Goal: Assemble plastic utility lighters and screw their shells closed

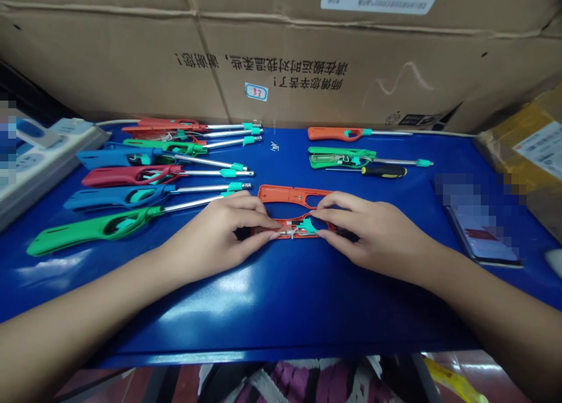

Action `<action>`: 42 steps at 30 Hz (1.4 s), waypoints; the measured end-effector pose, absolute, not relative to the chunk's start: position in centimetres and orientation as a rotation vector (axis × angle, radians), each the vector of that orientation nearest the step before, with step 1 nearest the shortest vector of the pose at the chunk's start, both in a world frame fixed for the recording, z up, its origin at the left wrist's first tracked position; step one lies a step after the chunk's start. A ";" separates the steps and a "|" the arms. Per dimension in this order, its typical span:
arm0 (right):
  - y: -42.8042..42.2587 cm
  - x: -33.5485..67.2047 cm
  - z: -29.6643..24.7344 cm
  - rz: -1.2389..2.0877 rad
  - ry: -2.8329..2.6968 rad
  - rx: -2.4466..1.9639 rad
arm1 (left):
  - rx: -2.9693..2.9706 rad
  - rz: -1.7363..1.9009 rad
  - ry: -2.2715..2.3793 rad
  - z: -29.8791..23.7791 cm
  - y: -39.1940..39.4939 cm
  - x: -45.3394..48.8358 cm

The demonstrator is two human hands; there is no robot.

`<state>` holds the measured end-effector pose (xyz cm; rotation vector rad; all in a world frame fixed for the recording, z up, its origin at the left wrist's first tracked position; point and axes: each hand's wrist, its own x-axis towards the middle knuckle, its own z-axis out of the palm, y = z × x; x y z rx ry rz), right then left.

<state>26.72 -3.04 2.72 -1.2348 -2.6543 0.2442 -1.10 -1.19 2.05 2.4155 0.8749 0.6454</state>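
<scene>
An opened orange lighter body (298, 230) lies in front of me, its inner parts and a teal trigger (308, 225) showing. My left hand (232, 230) pinches its left end between thumb and fingers. At its right end, my right hand (360, 227) grips with thumb and fingertips near the trigger. Just behind lies the separate orange half shell (285, 195), close to my right fingertips. Both ends of the lighter body are partly hidden by my fingers.
Several long-necked lighters (123, 193) lie in a row at the left. Back right are an orange lighter (336, 133), a green one (340, 157) and a screwdriver (384, 171). A phone (483, 233) lies right, a power strip (48, 151) left. A cardboard box (281, 46) walls the back.
</scene>
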 end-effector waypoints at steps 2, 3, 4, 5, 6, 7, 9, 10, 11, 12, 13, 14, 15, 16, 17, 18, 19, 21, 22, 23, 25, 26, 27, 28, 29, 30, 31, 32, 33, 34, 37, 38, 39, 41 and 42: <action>-3.0 26.7 2.7 0.227 -2.667 -1.224 | 2.384 0.640 0.900 2.0 -1.2 -1.1; -3.0 26.7 2.7 0.224 -2.669 -1.220 | 2.372 0.638 0.914 2.0 -1.2 -1.1; -3.0 26.7 2.7 0.224 -2.667 -1.218 | 2.364 0.638 0.927 2.0 -1.2 -1.1; -3.0 26.7 2.6 0.227 -2.663 -1.217 | 2.360 0.637 0.934 2.0 -1.2 -1.1; -2.9 26.7 2.6 0.233 -2.659 -1.217 | 2.358 0.637 0.938 2.0 -1.3 -1.0; -2.9 26.7 2.6 0.239 -2.656 -1.220 | 2.359 0.638 0.941 2.0 -1.3 -1.0; -2.9 26.7 2.6 0.254 -2.652 -1.224 | 2.370 0.645 0.943 2.0 -1.4 -1.0; -2.9 26.7 2.6 0.264 -2.651 -1.227 | 2.382 0.648 0.942 2.0 -1.4 -1.0; -2.9 26.7 2.6 0.275 -2.648 -1.230 | 2.397 0.653 0.941 2.0 -1.5 -0.9; -3.0 26.7 2.6 0.285 -2.645 -1.235 | 2.415 0.659 0.938 2.1 -1.5 -0.9; -3.0 26.7 2.6 0.295 -2.644 -1.237 | 2.436 0.660 0.935 2.1 -1.6 -0.9; -3.0 26.7 2.6 0.303 -2.645 -1.240 | 2.457 0.657 0.934 2.2 -1.6 -0.9; -3.0 26.8 2.7 0.306 -2.648 -1.242 | 2.477 0.649 0.938 2.2 -1.7 -0.9; -3.0 26.8 2.7 0.306 -2.652 -1.244 | 2.495 0.638 0.944 2.3 -1.7 -0.9; -2.9 26.8 2.7 0.302 -2.655 -1.245 | 2.511 0.630 0.951 2.4 -1.7 -0.9; -2.9 26.8 2.7 0.297 -2.658 -1.248 | 2.525 0.621 0.954 2.4 -1.8 -0.9; -2.9 26.8 2.7 0.289 -2.661 -1.251 | 2.536 0.614 0.954 2.5 -1.8 -0.9; -2.8 26.7 2.7 0.277 -2.667 -1.262 | 2.552 0.608 0.953 2.6 -1.9 -0.9; -2.8 26.7 2.7 0.272 -2.669 -1.266 | 2.558 0.604 0.955 2.7 -2.0 -0.9; -2.8 26.7 2.7 0.270 -2.672 -1.268 | 2.566 0.600 0.957 2.7 -2.0 -0.9; -2.9 26.7 2.7 0.273 -2.677 -1.272 | 2.583 0.593 0.961 2.7 -2.0 -0.9; -2.9 26.7 2.7 0.278 -2.679 -1.274 | 2.588 0.595 0.959 2.6 -1.9 -0.9; -2.9 26.7 2.8 0.281 -2.683 -1.276 | 2.584 0.599 0.957 2.6 -1.9 -1.0; -2.9 26.7 2.9 0.282 -2.688 -1.279 | 2.569 0.607 0.958 2.5 -1.8 -1.0; -3.0 26.7 2.9 0.283 -2.691 -1.281 | 2.545 0.616 0.961 2.3 -1.7 -1.0; -2.9 26.7 3.0 0.286 -2.692 -1.280 | 2.518 0.623 0.966 2.2 -1.6 -1.1; -2.9 26.8 3.1 0.296 -2.691 -1.274 | 2.494 0.630 0.968 2.2 -1.6 -1.1; -2.8 26.9 3.3 0.317 -2.689 -1.265 | 2.480 0.635 0.969 2.1 -1.5 -1.1; -2.7 27.1 3.4 0.341 -2.682 -1.255 | 2.478 0.639 0.972 2.1 -1.5 -1.1; -2.6 27.4 3.6 0.367 -2.671 -1.245 | 2.487 0.644 0.973 2.1 -1.5 -1.1; -2.2 28.1 4.0 0.441 -2.630 -1.227 | 2.523 0.687 0.971 2.4 -1.7 -1.0; -2.2 28.3 4.2 0.464 -2.618 -1.227 | 2.532 0.701 0.963 2.5 -1.7 -1.0; -2.1 28.5 4.4 0.487 -2.610 -1.229 | 2.541 0.711 0.947 2.6 -1.8 -1.0; -2.1 28.6 4.6 0.512 -2.615 -1.242 | 2.581 0.697 0.905 2.6 -2.0 -0.9; -2.1 28.6 4.7 0.512 -2.625 -1.253 | 2.615 0.671 0.879 2.6 -2.1 -0.8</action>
